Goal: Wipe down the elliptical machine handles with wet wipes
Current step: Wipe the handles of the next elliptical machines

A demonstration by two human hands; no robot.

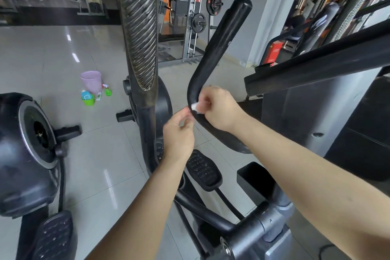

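A curved black elliptical handle rises from the middle of the view to a rounded top end. At its bend, my right hand grips a small white wet wipe against the bar. My left hand is just left of and below it, fingers curled near the wipe's edge; whether they pinch it is unclear. A second handle, ribbed and worn, stands upright to the left.
On the tiled floor at left sit a pink basket, a green cup and a green spray bottle. Black foot pedals lie below my arms. Another machine's flywheel is at left, a treadmill frame at right.
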